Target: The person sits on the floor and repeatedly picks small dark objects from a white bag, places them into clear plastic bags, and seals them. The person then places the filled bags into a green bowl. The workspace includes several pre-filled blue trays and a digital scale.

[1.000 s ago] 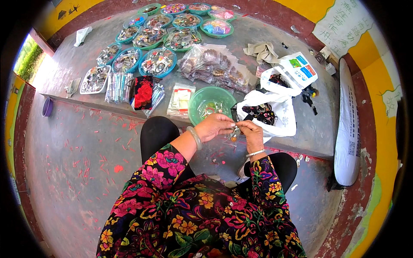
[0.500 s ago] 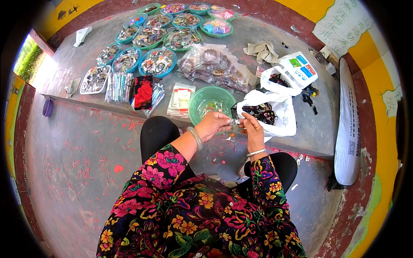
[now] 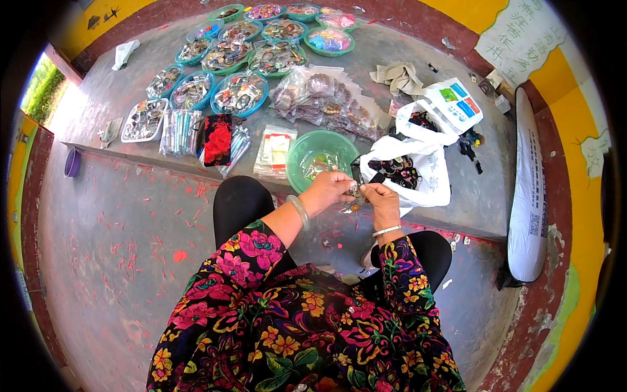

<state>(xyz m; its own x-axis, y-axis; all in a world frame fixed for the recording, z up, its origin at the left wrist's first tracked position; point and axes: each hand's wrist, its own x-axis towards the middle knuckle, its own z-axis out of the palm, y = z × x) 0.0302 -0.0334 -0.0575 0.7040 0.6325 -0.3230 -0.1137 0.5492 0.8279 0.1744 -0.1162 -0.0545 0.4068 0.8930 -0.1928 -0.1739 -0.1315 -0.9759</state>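
The left hand point(image 3: 328, 191) and right hand point(image 3: 385, 204) pinch a small clear packet point(image 3: 353, 192) at five o'clock from the green basin point(image 3: 302, 158); a light, even grip should best steady its orange trinket point(image 3: 355, 208).

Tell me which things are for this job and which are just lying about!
Probably for the job:
small shiny item, held by left fingers and right fingers
nearest green basin
nearer white bag of dark things

Probably just lying about:
purple bowl
crumpled beige sheet
red floor scraps
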